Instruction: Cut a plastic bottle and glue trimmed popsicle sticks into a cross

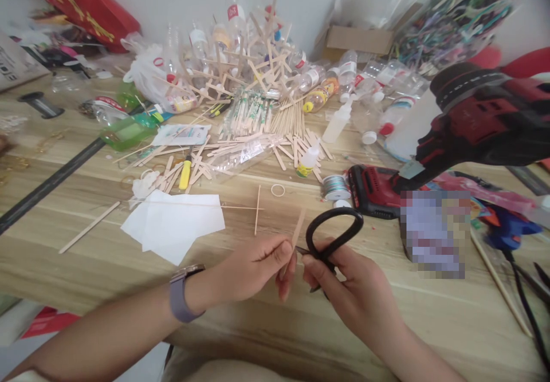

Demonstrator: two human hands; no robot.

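Observation:
My left hand (262,264), below a wrist with a purple-banded watch (184,293), pinches a flat wooden craft stick (299,224) that points up and away from me. Closed around a pair of black-handled scissors (335,216) is my right hand (350,282). One large handle loop stands up above its fingers. The scissor tips meet or lie very close to the stick beside my left thumb; whether they touch it I cannot tell. A thin stick (258,210) and a rubber band (278,190) lie just beyond my hands.
White paper sheets (172,227) lie at left, near a yellow-handled screwdriver (185,173). Craft sticks and plastic bottles crowd the back. A red and black cordless drill (472,124) stands at right, beside a thread spool (336,187) and a blue glue gun (507,230).

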